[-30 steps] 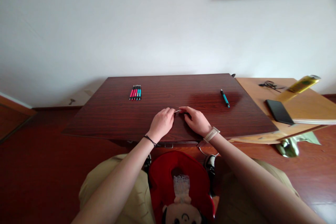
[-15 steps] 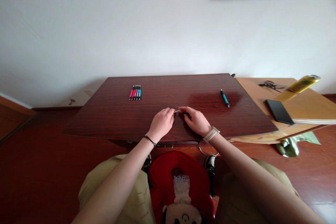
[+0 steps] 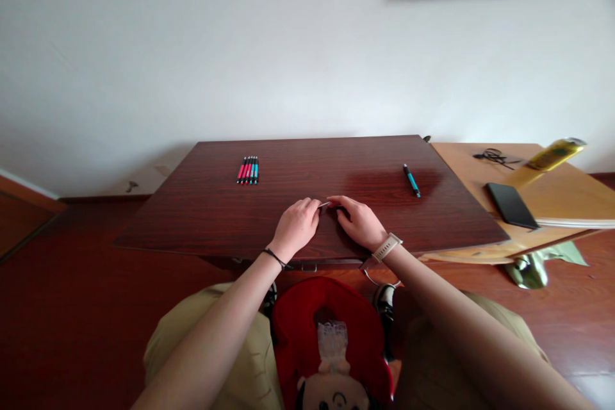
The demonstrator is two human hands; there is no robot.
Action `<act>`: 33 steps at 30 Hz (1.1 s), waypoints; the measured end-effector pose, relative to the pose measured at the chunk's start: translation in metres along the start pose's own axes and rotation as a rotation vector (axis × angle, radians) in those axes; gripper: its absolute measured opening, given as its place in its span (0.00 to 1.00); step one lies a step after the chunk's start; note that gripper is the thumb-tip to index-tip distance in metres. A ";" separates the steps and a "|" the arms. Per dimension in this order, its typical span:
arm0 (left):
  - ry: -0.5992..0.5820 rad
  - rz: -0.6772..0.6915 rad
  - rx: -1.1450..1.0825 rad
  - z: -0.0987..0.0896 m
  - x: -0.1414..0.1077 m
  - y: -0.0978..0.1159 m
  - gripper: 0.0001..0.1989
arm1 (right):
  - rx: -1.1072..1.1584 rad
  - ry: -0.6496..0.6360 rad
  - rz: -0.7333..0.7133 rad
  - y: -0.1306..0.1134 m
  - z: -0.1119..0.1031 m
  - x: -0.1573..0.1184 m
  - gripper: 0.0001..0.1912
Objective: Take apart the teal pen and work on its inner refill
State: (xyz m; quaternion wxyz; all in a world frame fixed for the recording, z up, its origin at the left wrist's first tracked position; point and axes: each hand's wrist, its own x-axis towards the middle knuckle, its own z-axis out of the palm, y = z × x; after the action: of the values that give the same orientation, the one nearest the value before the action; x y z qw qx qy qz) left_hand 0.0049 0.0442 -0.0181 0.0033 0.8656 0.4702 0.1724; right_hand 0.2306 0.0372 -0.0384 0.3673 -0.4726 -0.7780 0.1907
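My left hand (image 3: 298,223) rests near the front middle of the dark wooden table, fingers closed around one end of a thin pale stick (image 3: 324,204). Opposite it, my right hand (image 3: 359,220) has its curled fingertips at the stick's other end. Only a short length shows between the hands, so its kind cannot be made out. Something dark under the right palm may be shadow or an object. A row of several pink and blue pens (image 3: 248,170) lies side by side to the left. On the right, a single blue pen (image 3: 412,180) lies apart from both hands.
The dark table (image 3: 307,160) stands against a white wall. Beside it, a lighter wooden table (image 3: 461,170) carries a black phone (image 3: 511,205), a black cable (image 3: 494,155) and a yellow can (image 3: 556,154). Between my legs is a red cushion (image 3: 331,298) with a doll face.
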 end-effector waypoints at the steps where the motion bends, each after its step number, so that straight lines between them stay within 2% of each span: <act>1: 0.000 -0.001 0.000 0.000 0.000 0.000 0.10 | 0.000 0.000 -0.001 0.000 0.000 0.000 0.23; 33: 0.003 -0.002 -0.009 0.000 0.000 0.000 0.10 | -0.002 0.006 -0.004 -0.003 -0.001 0.000 0.23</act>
State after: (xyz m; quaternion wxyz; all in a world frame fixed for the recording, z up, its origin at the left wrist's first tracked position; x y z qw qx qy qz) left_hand 0.0052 0.0439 -0.0181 0.0065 0.8647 0.4704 0.1759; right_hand 0.2297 0.0358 -0.0360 0.3696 -0.4719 -0.7781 0.1878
